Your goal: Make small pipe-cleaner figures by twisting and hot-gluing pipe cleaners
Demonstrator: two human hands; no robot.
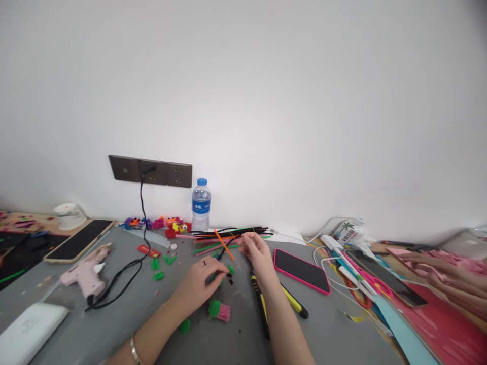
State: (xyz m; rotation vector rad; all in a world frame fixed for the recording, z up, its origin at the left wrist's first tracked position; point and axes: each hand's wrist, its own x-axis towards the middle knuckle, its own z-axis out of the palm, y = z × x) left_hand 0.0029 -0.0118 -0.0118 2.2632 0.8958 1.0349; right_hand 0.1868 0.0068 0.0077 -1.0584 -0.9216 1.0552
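My left hand (201, 279) is closed, its fingers pinched on a thin black pipe cleaner (223, 253) that slants up toward the other hand. Beside it, my right hand (258, 258) has thumb and fingertips pressed together; what lies between them is too small to make out. Pliers with black and yellow handles (294, 301) lie partly hidden under my right forearm. Below the hands rests a green and pink bundle of pipe cleaner (219, 310). Behind them is a pile of loose pipe cleaners (213, 235), with an orange one (223, 244) across it.
Left are a pink glue gun (85, 276), its black cord (133, 263), a phone (79, 241) and a white box (32, 332). A water bottle (201, 205) stands by the wall. Right are a pink-edged phone (302, 271), cables, scissors (375, 284) and another person's hands (445, 276).
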